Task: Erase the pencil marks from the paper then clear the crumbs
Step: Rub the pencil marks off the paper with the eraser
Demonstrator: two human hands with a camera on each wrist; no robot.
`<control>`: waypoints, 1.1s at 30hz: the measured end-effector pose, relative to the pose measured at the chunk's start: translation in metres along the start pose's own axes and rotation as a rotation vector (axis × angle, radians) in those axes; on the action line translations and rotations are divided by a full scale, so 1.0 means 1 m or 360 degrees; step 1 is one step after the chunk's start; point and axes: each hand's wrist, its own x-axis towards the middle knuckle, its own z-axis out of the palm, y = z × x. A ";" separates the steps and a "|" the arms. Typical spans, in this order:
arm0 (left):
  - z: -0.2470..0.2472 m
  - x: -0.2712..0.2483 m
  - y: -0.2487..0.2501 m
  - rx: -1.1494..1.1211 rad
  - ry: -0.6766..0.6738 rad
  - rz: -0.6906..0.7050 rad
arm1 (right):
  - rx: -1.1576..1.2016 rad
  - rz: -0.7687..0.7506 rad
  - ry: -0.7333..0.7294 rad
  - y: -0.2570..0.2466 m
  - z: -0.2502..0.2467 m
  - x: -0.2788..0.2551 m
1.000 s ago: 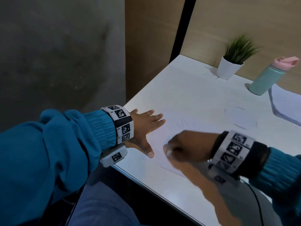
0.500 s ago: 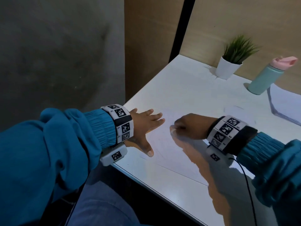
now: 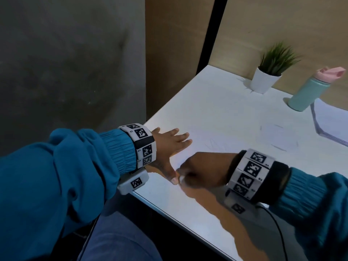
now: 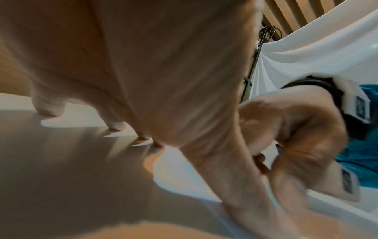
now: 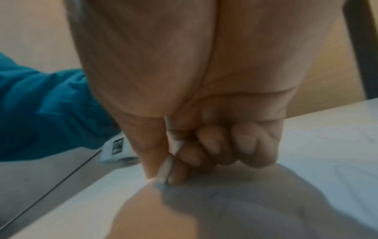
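The paper (image 3: 235, 140) lay flat on the white table (image 3: 216, 95), its edges hard to trace because sheet and tabletop were nearly the same colour. Faint pencil marks (image 3: 214, 145) showed on it, just beyond the right hand, with a few more strokes farther along the sheet towards the bottle.

The left hand (image 3: 169, 146) rested on the near left part of the paper, fingers straight and spread, thumb stretched towards the right hand. In the left wrist view its fingertips (image 4: 51, 110) touched the surface.

The right hand (image 3: 203, 168) was motion-blurred, its fingers curled into a fist beside the left thumb. In the right wrist view a small white eraser (image 5: 165, 168) was pinched between thumb and forefinger, its tip down on the paper; most of it was hidden inside the grip. Whether any crumbs lay on the sheet could not be told.

Beyond the paper stood a potted plant (image 3: 269, 72) and a teal bottle (image 3: 310, 89) with a pink lid. A stack of sheets (image 3: 331, 125) beside the bottle was cut off by the frame edge.
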 end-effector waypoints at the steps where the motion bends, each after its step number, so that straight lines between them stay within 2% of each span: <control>1: 0.000 0.000 -0.001 -0.0003 0.0002 0.0000 | -0.0065 0.0034 0.0007 0.004 -0.005 0.001; 3: 0.000 -0.001 -0.003 -0.0015 -0.0014 0.0009 | -0.0188 0.0247 0.0151 0.028 -0.019 0.006; 5: 0.001 0.000 -0.004 -0.0004 -0.0022 0.0014 | -0.0183 0.0320 0.0195 0.034 -0.019 0.006; 8: 0.001 0.000 -0.002 -0.0012 -0.0030 0.0001 | 0.0040 0.0057 0.0000 -0.001 -0.002 0.000; 10: 0.001 0.001 -0.002 -0.0008 -0.0017 0.0001 | 0.0028 0.0041 -0.0027 -0.001 -0.003 -0.002; 13: 0.001 0.000 -0.003 -0.0003 -0.0015 0.0004 | -0.0184 0.0331 0.0164 0.032 -0.021 0.005; 14: 0.001 0.000 -0.003 -0.0006 -0.0020 0.0003 | -0.0199 0.0353 0.0201 0.036 -0.019 0.005; 16: 0.001 0.000 -0.002 -0.0009 -0.0023 -0.0003 | -0.0103 0.0190 0.0161 0.019 -0.009 0.003; 18: 0.001 0.000 -0.001 -0.0001 -0.0016 0.0002 | 0.0053 -0.0018 0.0017 -0.006 0.004 -0.004; 19: 0.001 0.001 -0.001 0.0001 -0.0008 0.0006 | 0.0047 -0.0013 0.0000 -0.004 0.002 -0.004; 20: 0.001 0.001 -0.002 0.0002 -0.0004 0.0010 | -0.0016 0.0042 0.0034 0.007 -0.004 -0.001; 23: 0.002 0.001 -0.005 0.0001 -0.0003 0.0020 | -0.0142 0.0403 0.0237 0.047 -0.026 0.007; 24: 0.002 0.001 -0.005 -0.0001 0.0001 0.0019 | -0.0146 0.0419 0.0237 0.047 -0.026 0.009; 25: 0.003 0.002 -0.004 -0.0006 0.0005 0.0015 | -0.0122 0.0364 0.0198 0.038 -0.023 0.011; 27: 0.002 0.002 -0.002 -0.0012 -0.0003 0.0008 | -0.0038 0.0096 0.0065 0.004 -0.009 0.009; 29: 0.003 0.003 -0.002 -0.0006 0.0003 0.0011 | -0.0018 0.0006 -0.0039 -0.004 -0.007 0.006; 30: 0.002 0.002 -0.003 -0.0008 -0.0001 0.0011 | -0.0087 0.0050 -0.0012 0.007 -0.012 0.009; 33: 0.002 0.001 -0.004 -0.0004 0.0007 0.0012 | -0.0191 0.0388 0.0183 0.046 -0.033 0.013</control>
